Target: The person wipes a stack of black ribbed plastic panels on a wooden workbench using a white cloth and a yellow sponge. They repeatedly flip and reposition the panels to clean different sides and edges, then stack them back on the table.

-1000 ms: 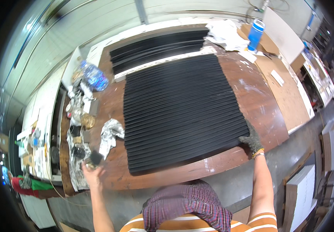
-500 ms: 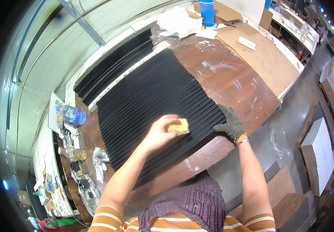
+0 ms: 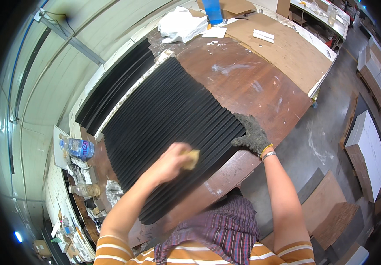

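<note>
Long black ribbed strips (image 3: 164,115) lie side by side on a brown table, making one wide corrugated surface before me. My left hand (image 3: 172,161), bare and a little blurred, is closed around a small yellow sponge (image 3: 192,160) over the near part of the strips. Whether the sponge touches them, I cannot tell. On the right, my right hand (image 3: 253,136) wears a dark grey glove with a yellow cuff. It lies flat against the strips' right ends, thumb spread from the fingers.
More black strips (image 3: 115,86) lie beyond a pale bar (image 3: 133,95). Bottles, including a large blue-labelled one (image 3: 79,147), and crumpled plastic line the left side. A white bag (image 3: 182,24), a blue bottle (image 3: 212,11) and a cardboard sheet (image 3: 283,48) are at the far end of the brown table (image 3: 239,79).
My left hand has drawn the sponge slightly left and nearer to me across the strips. The gloved right hand stays at the strips' ends. The whole view has shifted a little.
</note>
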The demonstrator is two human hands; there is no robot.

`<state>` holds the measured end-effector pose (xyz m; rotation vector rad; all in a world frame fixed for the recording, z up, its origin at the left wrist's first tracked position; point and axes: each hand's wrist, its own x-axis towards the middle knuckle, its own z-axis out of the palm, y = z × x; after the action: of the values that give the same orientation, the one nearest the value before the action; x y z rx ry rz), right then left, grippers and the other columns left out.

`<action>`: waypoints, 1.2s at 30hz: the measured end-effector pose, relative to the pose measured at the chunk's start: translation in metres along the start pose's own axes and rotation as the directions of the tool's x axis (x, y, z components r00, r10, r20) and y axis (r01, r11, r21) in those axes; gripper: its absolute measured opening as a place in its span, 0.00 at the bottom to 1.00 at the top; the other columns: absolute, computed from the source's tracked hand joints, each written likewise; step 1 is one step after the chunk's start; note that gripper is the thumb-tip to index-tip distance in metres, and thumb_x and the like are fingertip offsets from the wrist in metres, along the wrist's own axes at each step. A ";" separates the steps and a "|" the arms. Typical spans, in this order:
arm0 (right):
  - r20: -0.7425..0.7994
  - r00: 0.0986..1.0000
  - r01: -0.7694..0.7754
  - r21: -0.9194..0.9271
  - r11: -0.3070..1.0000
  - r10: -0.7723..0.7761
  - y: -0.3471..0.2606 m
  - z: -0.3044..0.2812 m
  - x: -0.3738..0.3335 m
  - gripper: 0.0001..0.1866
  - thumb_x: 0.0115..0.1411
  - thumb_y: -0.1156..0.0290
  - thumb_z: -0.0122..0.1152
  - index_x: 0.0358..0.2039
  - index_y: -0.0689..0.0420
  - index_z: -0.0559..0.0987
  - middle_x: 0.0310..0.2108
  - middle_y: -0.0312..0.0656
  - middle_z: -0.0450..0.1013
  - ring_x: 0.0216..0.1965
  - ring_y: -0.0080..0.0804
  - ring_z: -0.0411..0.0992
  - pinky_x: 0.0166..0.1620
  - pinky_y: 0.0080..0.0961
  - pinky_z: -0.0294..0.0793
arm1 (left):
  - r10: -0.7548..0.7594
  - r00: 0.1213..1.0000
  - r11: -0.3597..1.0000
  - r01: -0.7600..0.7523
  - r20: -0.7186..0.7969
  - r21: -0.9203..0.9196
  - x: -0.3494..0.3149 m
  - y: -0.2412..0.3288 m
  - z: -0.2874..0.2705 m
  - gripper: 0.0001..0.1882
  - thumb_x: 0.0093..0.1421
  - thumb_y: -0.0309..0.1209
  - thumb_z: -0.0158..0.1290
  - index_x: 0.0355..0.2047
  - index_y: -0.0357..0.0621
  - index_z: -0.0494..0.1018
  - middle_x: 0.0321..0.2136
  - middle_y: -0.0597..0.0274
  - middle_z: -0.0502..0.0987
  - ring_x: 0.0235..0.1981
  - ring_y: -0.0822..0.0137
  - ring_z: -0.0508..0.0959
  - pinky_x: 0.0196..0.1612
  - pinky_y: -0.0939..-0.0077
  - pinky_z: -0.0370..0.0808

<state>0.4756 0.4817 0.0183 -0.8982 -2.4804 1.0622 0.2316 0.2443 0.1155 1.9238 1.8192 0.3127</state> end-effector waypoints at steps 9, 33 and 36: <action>0.011 1.000 0.007 0.060 0.998 -0.007 -0.003 -0.004 0.001 0.52 0.39 0.58 0.79 0.67 0.52 0.68 0.65 0.50 0.66 0.68 0.53 0.60 0.73 0.41 0.54 | -0.034 0.995 0.990 0.046 -0.096 0.132 -0.014 0.012 -0.042 0.19 0.52 0.14 0.54 0.44 0.42 0.81 0.56 0.54 0.71 0.59 0.52 0.71 0.59 0.62 0.76; 0.117 0.993 -0.039 0.099 0.994 0.027 0.012 -0.005 0.005 0.59 0.38 0.55 0.79 0.73 0.47 0.61 0.72 0.42 0.60 0.73 0.52 0.53 0.74 0.41 0.53 | 0.175 0.934 0.984 -0.158 -0.311 0.080 0.135 0.036 0.002 0.19 0.53 0.16 0.54 0.46 0.41 0.81 0.57 0.50 0.73 0.59 0.51 0.72 0.61 0.62 0.74; 0.133 0.990 -0.069 0.117 0.991 0.053 0.008 -0.006 0.005 0.59 0.37 0.58 0.79 0.72 0.48 0.61 0.70 0.44 0.63 0.72 0.52 0.56 0.74 0.40 0.54 | 0.071 0.987 0.992 -0.054 -0.146 0.112 0.122 0.032 0.002 0.20 0.52 0.16 0.55 0.45 0.42 0.81 0.56 0.51 0.74 0.57 0.51 0.73 0.59 0.62 0.75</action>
<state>0.4779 0.4929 0.0163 -0.9002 -2.4728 1.3158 0.2717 0.3642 0.1108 2.0848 1.9089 0.3975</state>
